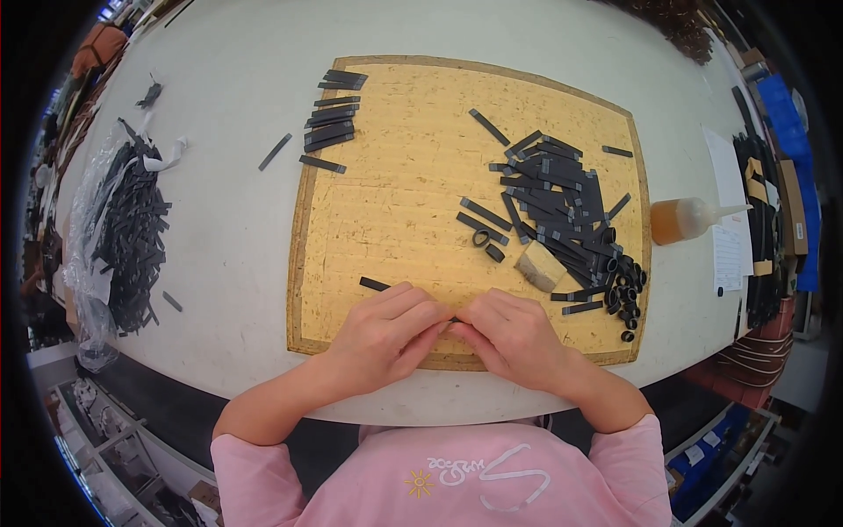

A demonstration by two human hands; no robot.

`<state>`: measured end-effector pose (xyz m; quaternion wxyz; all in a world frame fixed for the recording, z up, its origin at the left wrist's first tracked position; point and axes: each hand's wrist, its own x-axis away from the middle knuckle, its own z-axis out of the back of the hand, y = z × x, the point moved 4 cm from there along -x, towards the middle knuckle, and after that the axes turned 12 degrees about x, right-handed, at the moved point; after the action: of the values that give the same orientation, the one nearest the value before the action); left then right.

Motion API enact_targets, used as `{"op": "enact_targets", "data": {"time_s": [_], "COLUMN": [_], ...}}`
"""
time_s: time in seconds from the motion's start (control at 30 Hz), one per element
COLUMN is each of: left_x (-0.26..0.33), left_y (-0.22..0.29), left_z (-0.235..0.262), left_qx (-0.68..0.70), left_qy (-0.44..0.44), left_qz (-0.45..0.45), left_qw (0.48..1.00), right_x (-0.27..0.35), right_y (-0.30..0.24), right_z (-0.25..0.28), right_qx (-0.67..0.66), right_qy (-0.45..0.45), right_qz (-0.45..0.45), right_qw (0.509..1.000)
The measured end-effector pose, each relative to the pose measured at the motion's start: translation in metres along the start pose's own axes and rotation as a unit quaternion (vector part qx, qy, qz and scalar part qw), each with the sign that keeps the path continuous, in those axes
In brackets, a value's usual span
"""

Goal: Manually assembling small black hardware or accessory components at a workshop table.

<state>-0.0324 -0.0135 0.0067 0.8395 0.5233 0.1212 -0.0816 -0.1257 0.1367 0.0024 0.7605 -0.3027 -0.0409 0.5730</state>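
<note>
Both hands meet at the near edge of the board (386, 202), fingertips pinched together on one black strip (376, 284). Left hand (386, 332) closed on it from the left; the strip's free end sticks out past the knuckles and lies flat on the board. Right hand (514, 338) closed at the other end, thumb and forefinger tight against the left fingers. What's between the fingertips is hidden, so can't tell if the strip is bent or just held.

Layout reads like a small work cell:
- Strip pile (553, 198) on the right half of the board, close to the right hand.
- Black loops (625, 294) bunched at the pile's near right edge, two more loops (487, 244) apart, mid-board.
- Tan block (540, 265) just left of the loops, touching the pile.
- Glue bottle (689, 218) lying on its side, off the board to the right, nozzle pointing away from it.
- Neat strip stack (332, 123) at the board's far left corner, half over the edge; one stray strip (275, 151) on the table (219, 79) beside it.
- Bag of strips (123, 228) well apart on the far left, looks like bulk stock.

Working at the near edge likely keeps wrists over the table rim and the grip steady.
</note>
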Motion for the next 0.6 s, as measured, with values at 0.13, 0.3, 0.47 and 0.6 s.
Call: {"op": "enact_targets", "data": {"time_s": [0.13,0.3,0.47,0.6], "left_x": [0.003,0.003,0.007,0.005], "left_y": [-0.002,0.002,0.004,0.004], "left_z": [-0.003,-0.003,-0.003,-0.003], "left_qx": [0.031,-0.043,-0.011,0.121], "left_qy": [-0.020,0.016,0.023,0.045], "left_qz": [0.057,-0.061,-0.047,-0.021], "left_qw": [0.998,0.997,0.999,0.991], "right_x": [0.001,0.000,0.003,0.015], "right_y": [0.002,0.003,0.003,0.007], "right_z": [0.005,0.005,0.003,-0.011], "right_qx": [-0.088,-0.215,-0.258,-0.396], "right_qy": [-0.046,-0.103,-0.138,-0.167], "right_qz": [-0.054,-0.163,-0.213,-0.267], "right_qw": [0.994,0.957,0.932,0.862]}}
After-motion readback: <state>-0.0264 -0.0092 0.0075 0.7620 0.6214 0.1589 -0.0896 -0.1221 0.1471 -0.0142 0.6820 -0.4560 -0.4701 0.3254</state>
